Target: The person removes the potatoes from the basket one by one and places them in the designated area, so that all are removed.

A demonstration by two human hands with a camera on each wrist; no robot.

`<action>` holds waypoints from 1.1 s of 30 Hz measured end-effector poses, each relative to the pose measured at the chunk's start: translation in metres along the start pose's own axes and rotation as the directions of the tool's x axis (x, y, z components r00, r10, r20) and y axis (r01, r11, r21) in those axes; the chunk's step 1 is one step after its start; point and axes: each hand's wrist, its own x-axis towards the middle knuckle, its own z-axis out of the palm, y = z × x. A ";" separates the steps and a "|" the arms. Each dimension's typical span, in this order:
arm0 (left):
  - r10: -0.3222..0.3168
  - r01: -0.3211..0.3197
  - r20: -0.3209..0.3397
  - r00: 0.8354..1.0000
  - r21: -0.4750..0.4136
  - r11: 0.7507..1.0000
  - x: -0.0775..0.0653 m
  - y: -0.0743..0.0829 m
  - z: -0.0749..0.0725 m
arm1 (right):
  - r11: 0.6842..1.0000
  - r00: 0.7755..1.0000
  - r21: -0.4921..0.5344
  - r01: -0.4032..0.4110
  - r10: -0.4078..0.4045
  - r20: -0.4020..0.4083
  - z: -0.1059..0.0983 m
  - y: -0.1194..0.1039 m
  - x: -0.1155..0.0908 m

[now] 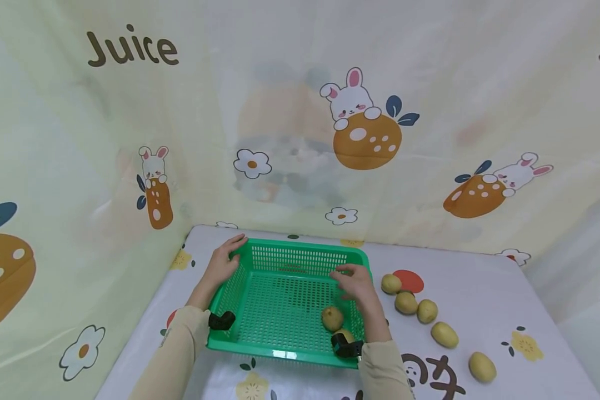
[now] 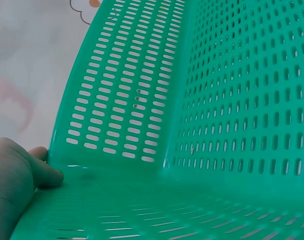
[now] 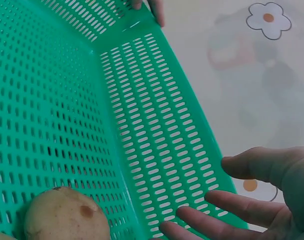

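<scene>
A green plastic basket (image 1: 285, 352) with slotted walls stands on the table. My left hand (image 1: 224, 263) grips its rim at the back left corner; in the left wrist view the thumb (image 2: 48, 176) lies over the inner side, with a finger showing outside the wall. Over the basket's right part my right hand (image 1: 356, 284) is held with fingers spread and nothing between them. The right wrist view shows those fingers (image 3: 211, 222) close to the wall's upper edge. Inside the basket, at the front right, lie a potato (image 1: 332, 318) and a second potato (image 1: 347, 335), partly hidden by the wrist camera.
Several potatoes lie on the table right of the basket, from one potato (image 1: 391, 284) near its wall to another potato (image 1: 482, 367) at the front right. A patterned tablecloth (image 1: 480, 300) covers the table. Printed curtains (image 1: 290, 111) hang behind and at both sides.
</scene>
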 end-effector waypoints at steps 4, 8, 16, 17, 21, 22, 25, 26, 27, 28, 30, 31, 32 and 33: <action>-0.004 0.004 0.002 1.000 0.003 1.000 0.000 0.001 0.000 | 0.999 1.000 -0.047 0.011 -0.011 0.009 0.002 0.001 0.001; -0.007 0.007 0.001 1.000 0.012 1.000 -0.001 0.002 0.000 | 0.991 1.000 -0.132 -0.002 0.005 0.021 0.005 0.005 0.004; -0.004 0.004 0.006 1.000 -0.010 1.000 0.000 0.005 -0.001 | 0.966 0.994 -0.258 -0.034 0.058 0.088 0.008 0.011 0.005; -0.002 0.002 0.004 1.000 -0.006 1.000 0.000 0.005 -0.001 | 0.966 0.992 -0.254 -0.051 0.078 0.097 0.008 0.012 0.004; 0.002 -0.002 -0.008 1.000 0.005 1.000 0.001 0.004 -0.001 | 0.965 0.984 -0.251 -0.079 0.115 0.132 0.010 0.014 0.004; 0.003 -0.003 -0.011 1.000 0.002 1.000 0.001 0.004 -0.001 | 0.963 0.983 -0.255 -0.083 0.122 0.139 0.011 0.014 0.004; 0.008 -0.008 -0.012 1.000 0.007 1.000 0.001 0.003 0.000 | 0.954 0.976 -0.285 -0.092 0.143 0.164 0.011 0.013 0.002; 0.008 -0.008 -0.013 1.000 0.004 1.000 0.001 0.003 0.000 | 0.951 0.974 -0.294 -0.093 0.148 0.172 0.011 0.013 0.002; 0.010 -0.010 -0.013 1.000 0.007 1.000 0.000 0.003 0.000 | 0.948 0.972 -0.305 -0.090 0.150 0.180 0.011 0.013 0.001; 0.010 -0.010 -0.012 1.000 0.008 1.000 0.000 0.003 0.000 | 0.947 0.971 -0.308 -0.092 0.154 0.185 0.012 0.013 0.001; 0.007 -0.007 -0.010 1.000 0.005 1.000 0.000 0.004 0.000 | 0.946 0.970 -0.312 -0.088 0.153 0.189 0.012 0.014 -0.001; 0.007 -0.007 -0.009 1.000 0.005 1.000 -0.001 0.004 0.000 | 0.946 0.971 -0.314 -0.085 0.149 0.186 0.012 0.014 -0.001; 0.007 -0.007 -0.008 1.000 0.003 1.000 -0.001 0.004 0.000 | 0.947 0.972 -0.311 -0.085 0.147 0.182 0.012 0.014 -0.001; 0.007 -0.007 -0.008 1.000 0.002 1.000 -0.001 0.004 0.000 | 0.947 0.973 -0.309 -0.084 0.145 0.180 0.012 0.014 -0.001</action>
